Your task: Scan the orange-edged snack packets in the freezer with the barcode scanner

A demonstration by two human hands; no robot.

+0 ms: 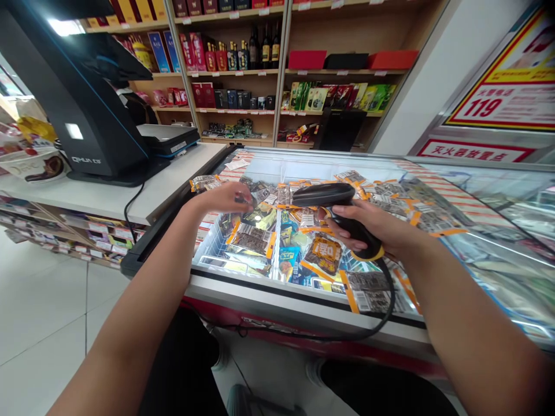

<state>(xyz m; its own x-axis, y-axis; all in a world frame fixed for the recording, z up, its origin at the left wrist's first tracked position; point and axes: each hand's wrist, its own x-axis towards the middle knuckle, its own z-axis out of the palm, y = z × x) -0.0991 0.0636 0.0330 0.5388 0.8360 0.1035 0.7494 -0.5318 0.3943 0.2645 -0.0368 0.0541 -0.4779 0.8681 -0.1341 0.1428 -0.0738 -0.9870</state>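
A black and yellow barcode scanner (358,228) is gripped in my right hand (373,219), its head pointing left over the glass-topped freezer (303,294). The scanner's cable loops down along the freezer front. Above the freezer's left part, my left hand (223,198) has loosely bent fingers, with a gap between thumb and fingers and nothing visible in it. Orange-edged snack packets lie scattered on the glass: one packet (251,238) below my left hand, an orange-fronted packet (323,256) below the scanner, and another packet (375,292) at the front edge.
A black checkout machine (99,127) stands on the white counter (182,170) at left, with a dark flat device (169,138) beside it. Shelves (236,72) of boxes and bottles are behind the freezer. My legs are close to the freezer front. A red-and-white sign (477,151) hangs at right.
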